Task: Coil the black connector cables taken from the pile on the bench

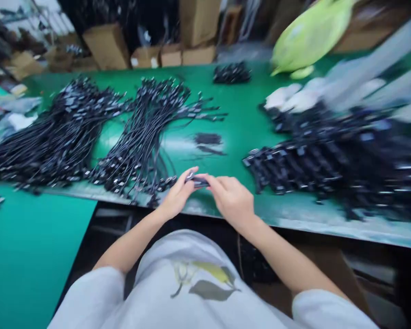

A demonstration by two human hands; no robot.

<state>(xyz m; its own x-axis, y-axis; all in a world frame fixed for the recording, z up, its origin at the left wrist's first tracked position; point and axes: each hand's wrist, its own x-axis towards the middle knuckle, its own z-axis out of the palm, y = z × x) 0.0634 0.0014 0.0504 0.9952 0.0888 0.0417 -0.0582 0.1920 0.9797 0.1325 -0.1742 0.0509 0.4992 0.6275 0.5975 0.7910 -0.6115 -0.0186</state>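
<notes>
Both hands meet over the near edge of the green table, around the middle of its length. The left hand pinches a small dark piece between thumb and fingers, and the right hand grips the same piece from the other side, its fingertips closed on the right end. The piece lies between the two sets of fingertips, just above the surface; it is too blurred and too covered to tell its exact shape.

Just left of the left hand, the near ends of a cable pile reach the near edge, while its far ends fan out toward the far edge. A larger pile lies beside it, nearer the left end. Straight ahead of the hands, on the middle of the surface, lie a dark strip and, just nearer, a thinner sliver. A black bundle sits near the far edge.

To the right of the right hand, well apart from it, rows of bundled cables stretch toward the right end, with white wrapping behind them. A yellow-green bag stands at the far edge, toward the right corner. Cardboard boxes line up beyond the far edge.
</notes>
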